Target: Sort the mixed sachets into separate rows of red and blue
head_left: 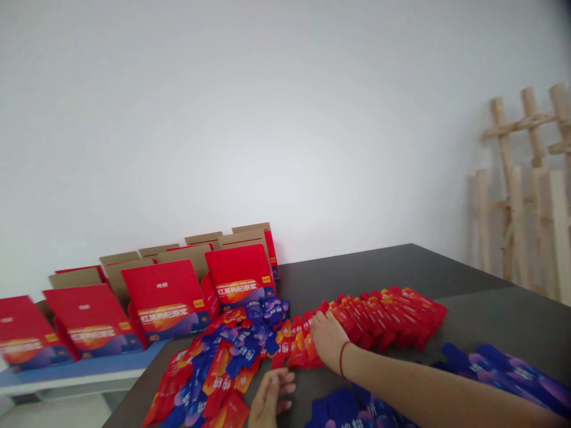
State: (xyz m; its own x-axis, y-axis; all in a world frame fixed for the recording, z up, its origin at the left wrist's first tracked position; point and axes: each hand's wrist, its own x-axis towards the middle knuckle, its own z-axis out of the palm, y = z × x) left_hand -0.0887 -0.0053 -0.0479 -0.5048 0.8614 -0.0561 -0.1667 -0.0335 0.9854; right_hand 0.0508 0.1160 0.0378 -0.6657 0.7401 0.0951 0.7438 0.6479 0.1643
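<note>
My right hand [327, 337] reaches in from the lower right, a red string round its wrist. It lies flat, fingers stretched out, on a fanned row of red sachets [388, 321] on the dark grey table [392, 267]. My left hand [270, 399] rests low at the bottom edge with loosely spread fingers and nothing in it. It lies beside a loose pile of red and blue sachets [223, 362].
Several open red cartons [165, 300] with brown flaps stand in rows at the left, partly on a lower white-and-blue bench [84, 371]. Blue sachets [513, 371] lie spread at the lower right. A wooden rack [526, 190] leans against the wall on the right.
</note>
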